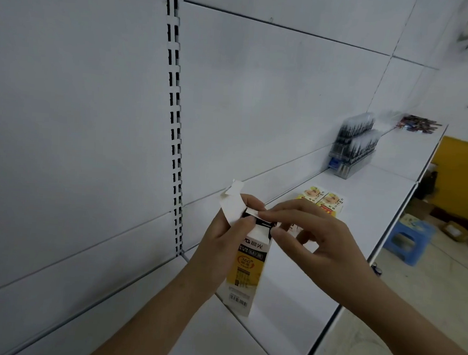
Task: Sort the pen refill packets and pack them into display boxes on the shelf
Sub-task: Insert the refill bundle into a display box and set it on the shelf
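A: Where does everything sit, biggest first?
B: The white shelf runs away to the right; the yellow-and-white box stands upright over it, long axis vertical, gripped round its upper part by the left hand.
A: And the right hand?
B: Just beside the box's open top, fingertips pinching a small flap, I think; blur hides the contents. Two flat boxes lie behind
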`<state>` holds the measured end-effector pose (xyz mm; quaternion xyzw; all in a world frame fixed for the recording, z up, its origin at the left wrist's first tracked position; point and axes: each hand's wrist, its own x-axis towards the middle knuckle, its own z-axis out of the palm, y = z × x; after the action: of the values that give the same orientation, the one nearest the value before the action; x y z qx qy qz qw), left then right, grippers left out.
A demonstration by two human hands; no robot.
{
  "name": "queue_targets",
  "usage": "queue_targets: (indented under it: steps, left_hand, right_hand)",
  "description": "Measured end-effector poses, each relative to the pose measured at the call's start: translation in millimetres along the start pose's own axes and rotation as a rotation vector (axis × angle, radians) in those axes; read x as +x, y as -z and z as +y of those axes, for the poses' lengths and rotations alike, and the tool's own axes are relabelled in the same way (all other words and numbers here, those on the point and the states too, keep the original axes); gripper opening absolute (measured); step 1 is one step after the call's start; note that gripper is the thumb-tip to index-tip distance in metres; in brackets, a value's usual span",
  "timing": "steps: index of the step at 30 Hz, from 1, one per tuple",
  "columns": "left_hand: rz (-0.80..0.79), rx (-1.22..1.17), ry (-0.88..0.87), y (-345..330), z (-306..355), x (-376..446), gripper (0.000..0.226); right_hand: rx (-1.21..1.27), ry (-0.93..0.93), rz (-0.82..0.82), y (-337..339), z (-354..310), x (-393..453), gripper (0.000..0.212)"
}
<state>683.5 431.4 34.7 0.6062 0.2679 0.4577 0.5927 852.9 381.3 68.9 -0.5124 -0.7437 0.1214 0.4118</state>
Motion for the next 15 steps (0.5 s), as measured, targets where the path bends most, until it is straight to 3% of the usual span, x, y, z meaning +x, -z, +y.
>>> queue_targets:
  steps: [6,10,15]
  left_hand:
    - [0.003,-0.087,-0.003,-1.2,-6.3,-3.6,0.036]
    - [0.013,-0.045,0.001,-1.9,-5.6,-0.1,0.027]
    - [-0.010,-0.078,0.027,-1.2,-3.1,1.0,0.015]
  right_hand:
    - [0.036,-0.007,0.006,-5.8,6.6,-5.9,0.025]
    - [0.073,-0.005,-0.023,-6.4,6.8,-9.9,0.029]
    - [0.370,-0.276,0.054,-9.8,-0.8,-8.1,0.012]
